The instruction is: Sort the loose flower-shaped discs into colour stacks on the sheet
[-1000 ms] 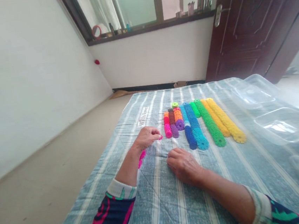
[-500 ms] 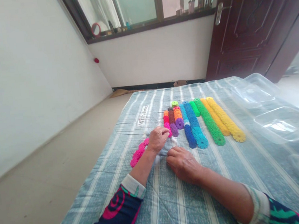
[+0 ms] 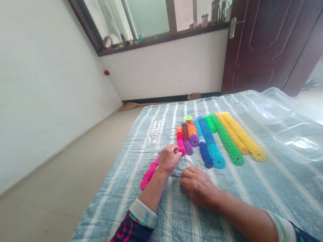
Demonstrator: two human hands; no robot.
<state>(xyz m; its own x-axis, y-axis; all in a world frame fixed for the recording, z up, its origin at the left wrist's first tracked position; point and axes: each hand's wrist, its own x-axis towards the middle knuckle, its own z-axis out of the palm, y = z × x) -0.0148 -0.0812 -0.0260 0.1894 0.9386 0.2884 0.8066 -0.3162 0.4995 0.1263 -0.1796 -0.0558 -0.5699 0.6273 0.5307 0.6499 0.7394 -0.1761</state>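
My left hand [image 3: 169,159] is closed in a pinch beside the near end of a row of overlapping snowflake discs [image 3: 179,137], which runs from orange through red to pink. Whatever those fingertips grip is too small or hidden to make out. Behind this wrist lies a short string of loose pink discs [image 3: 148,174], partly covered by the hand. My right hand [image 3: 198,187] rests on the cloth, fingers curled under, nearest to the purple disc row [image 3: 187,143] and the dark blue discs [image 3: 205,155]; its fingertips are hidden.
Further right lie a light blue row [image 3: 208,135], a green row [image 3: 226,139] and two yellow rows [image 3: 244,137]. Clear plastic containers [image 3: 308,160] stand along the right side. A striped cloth [image 3: 172,230] covers the table. Beyond are a window sill [image 3: 156,41] and a dark red door [image 3: 268,38].
The camera view has tilted up a little, so everything sits lower in the picture. Both hands stay almost where they were, with the left fingertips still by the pink end of the row.
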